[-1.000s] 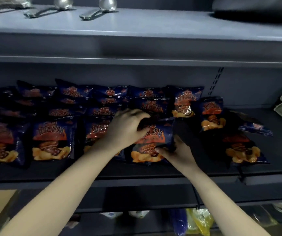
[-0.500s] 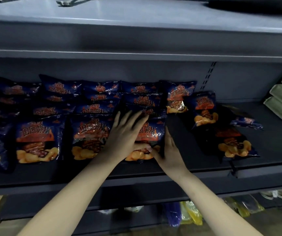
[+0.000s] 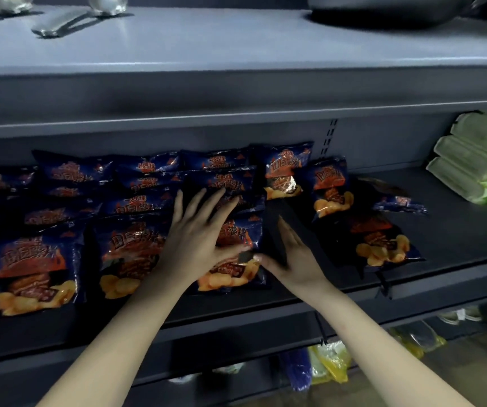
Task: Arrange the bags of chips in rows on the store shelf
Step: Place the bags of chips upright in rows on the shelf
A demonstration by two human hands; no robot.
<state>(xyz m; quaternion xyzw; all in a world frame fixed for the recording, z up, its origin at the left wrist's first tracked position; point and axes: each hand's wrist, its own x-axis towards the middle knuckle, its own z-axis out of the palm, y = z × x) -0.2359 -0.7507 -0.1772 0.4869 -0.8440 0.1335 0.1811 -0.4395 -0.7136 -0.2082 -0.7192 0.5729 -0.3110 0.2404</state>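
The left hand [image 3: 201, 239] lies flat, fingers spread, on a chip bag [image 3: 230, 279] near the front edge of the shelf [image 3: 456, 230], while the right hand [image 3: 292, 257], fingers straight, presses its right side.

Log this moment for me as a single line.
left hand: flat on front bag | right hand: straight, at its right edge | loose bags: askew at right

The blue chip bags [image 3: 38, 268] on my shelf [image 3: 456, 230] carry large orange Chinese characters across the upper front, legible as 田园薯片 on the front row. Above that line, smaller characters reading 上好佳 are legible on a rear-row bag [image 3: 148, 167]. All finer print on the bags is too blurred for me to read.
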